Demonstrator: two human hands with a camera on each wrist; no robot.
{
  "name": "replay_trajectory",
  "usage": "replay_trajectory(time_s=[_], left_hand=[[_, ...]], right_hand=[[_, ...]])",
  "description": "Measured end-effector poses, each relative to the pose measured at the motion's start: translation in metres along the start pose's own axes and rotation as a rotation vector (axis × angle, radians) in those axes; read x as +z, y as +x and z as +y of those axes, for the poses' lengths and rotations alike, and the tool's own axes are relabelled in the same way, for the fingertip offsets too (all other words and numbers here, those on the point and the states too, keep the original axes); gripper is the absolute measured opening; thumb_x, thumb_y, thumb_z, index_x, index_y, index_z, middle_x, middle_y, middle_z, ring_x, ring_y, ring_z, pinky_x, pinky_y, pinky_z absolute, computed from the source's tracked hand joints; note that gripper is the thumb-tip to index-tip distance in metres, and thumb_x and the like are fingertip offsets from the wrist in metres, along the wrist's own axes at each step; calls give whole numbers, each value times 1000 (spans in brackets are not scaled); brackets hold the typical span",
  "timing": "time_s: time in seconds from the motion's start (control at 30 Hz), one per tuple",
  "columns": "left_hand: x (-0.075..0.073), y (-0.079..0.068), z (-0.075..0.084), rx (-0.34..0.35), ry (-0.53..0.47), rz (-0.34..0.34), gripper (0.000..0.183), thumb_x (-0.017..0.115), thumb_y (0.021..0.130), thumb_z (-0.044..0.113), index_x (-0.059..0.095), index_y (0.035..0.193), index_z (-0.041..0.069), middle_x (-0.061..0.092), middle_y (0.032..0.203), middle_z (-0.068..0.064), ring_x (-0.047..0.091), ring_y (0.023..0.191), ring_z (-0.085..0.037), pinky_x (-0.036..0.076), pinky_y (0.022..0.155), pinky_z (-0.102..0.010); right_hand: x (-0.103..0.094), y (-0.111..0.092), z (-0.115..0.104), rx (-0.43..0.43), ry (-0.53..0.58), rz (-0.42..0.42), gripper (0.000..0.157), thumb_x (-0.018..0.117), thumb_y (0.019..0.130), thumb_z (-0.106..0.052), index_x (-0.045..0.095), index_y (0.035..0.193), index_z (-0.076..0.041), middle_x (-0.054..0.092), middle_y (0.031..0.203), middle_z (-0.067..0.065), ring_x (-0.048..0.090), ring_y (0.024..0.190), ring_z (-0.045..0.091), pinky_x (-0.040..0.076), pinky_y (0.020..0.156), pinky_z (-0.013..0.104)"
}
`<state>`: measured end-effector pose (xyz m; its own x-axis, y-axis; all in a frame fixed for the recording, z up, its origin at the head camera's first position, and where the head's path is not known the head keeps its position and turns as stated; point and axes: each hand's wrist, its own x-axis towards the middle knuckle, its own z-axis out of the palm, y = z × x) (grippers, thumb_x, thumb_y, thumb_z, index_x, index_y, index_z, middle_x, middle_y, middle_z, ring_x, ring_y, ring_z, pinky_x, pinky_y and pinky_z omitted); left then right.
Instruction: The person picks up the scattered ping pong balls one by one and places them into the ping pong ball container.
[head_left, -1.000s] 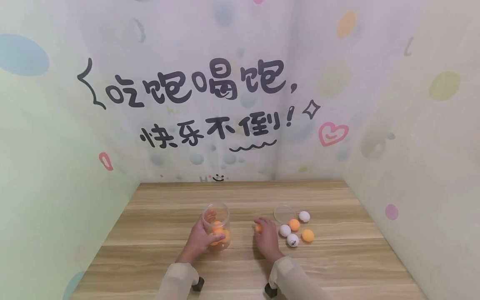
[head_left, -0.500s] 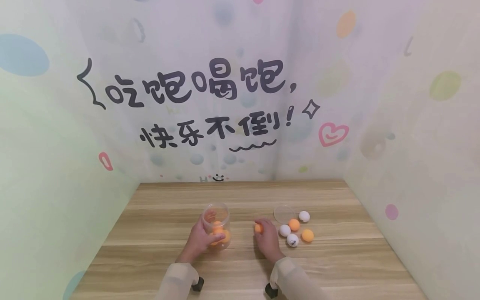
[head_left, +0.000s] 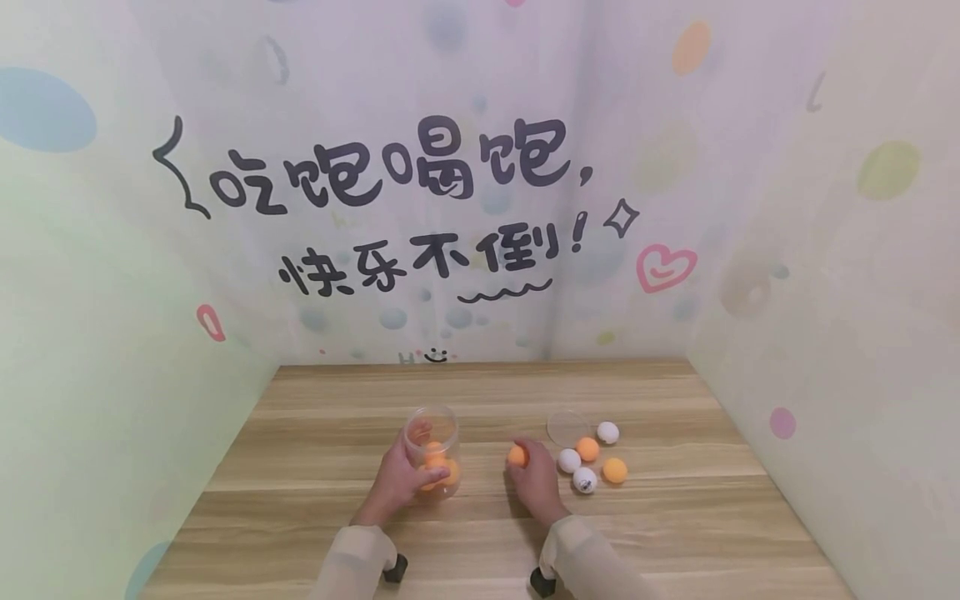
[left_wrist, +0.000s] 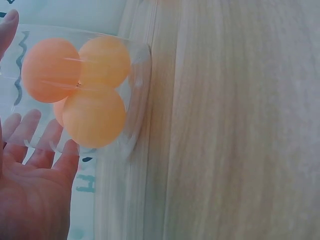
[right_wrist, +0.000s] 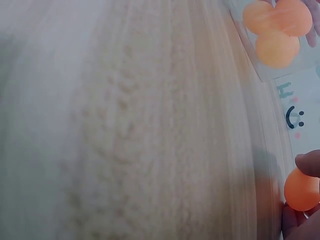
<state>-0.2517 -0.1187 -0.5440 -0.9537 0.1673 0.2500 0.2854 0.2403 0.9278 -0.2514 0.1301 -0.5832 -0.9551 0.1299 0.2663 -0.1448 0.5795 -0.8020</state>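
My left hand (head_left: 401,479) grips a clear plastic jar (head_left: 454,435) by its side, thumb in front and fingers behind. The jar is upright and uncovered at the top. Several orange table tennis balls (left_wrist: 95,117) lie at its bottom, as the left wrist view shows through the wall. To the right, my right hand (head_left: 537,479) holds another orange table tennis ball (head_left: 517,456) between thumb and fingers, low over the table. The right wrist view catches this ball (right_wrist: 301,192) at its right edge, with most of the hand cut off.
Right of my right hand lie loose balls on the wooden table (head_left: 337,417): white ones (head_left: 569,461) and two orange ones (head_left: 615,471). A clear round lid (head_left: 567,428) lies flat behind them. Printed walls (head_left: 480,333) enclose the table at the back and sides.
My right fingers have shifted around the orange ball, so more of it shows now. The left hand and the jar have stayed in place.
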Motion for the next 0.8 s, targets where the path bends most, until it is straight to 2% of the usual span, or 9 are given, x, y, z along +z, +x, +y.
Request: replay_trajectory(time_s=[0.2, 0.3, 0.53, 0.8], left_hand=[[-3, -5, 25, -19, 8, -26, 87, 87, 70, 4, 36, 141, -6, 46, 140, -29, 44, 128, -44, 34, 106, -55], [-3, -5, 27, -24, 13, -24, 87, 86, 70, 4, 36, 141, -6, 45, 140, -29, 44, 128, -44, 34, 106, -55], [0, 2, -3, -27, 11, 1, 89, 89, 68, 9, 39, 142, 3, 48, 141, -21, 46, 128, -38, 34, 107, -54], [0, 2, -9, -40, 44, 15, 93, 91, 65, 18, 40, 143, 11, 53, 138, -14, 50, 125, -35, 37, 105, -54]], right_hand=[[1, 1, 0, 25, 24, 12, 38, 75, 80, -2, 64, 116, 2, 62, 116, 19, 58, 107, 34, 48, 92, 49], [2, 2, 0, 28, 39, 21, 36, 77, 80, -6, 65, 113, 1, 63, 113, 17, 59, 103, 32, 49, 88, 48], [3, 1, -3, 12, 37, 43, 34, 81, 79, -14, 67, 107, -1, 65, 106, 13, 61, 95, 27, 52, 81, 43], [4, -3, -5, 30, 62, 29, 36, 81, 80, -16, 66, 108, -1, 64, 106, 11, 60, 93, 24, 53, 80, 42]])
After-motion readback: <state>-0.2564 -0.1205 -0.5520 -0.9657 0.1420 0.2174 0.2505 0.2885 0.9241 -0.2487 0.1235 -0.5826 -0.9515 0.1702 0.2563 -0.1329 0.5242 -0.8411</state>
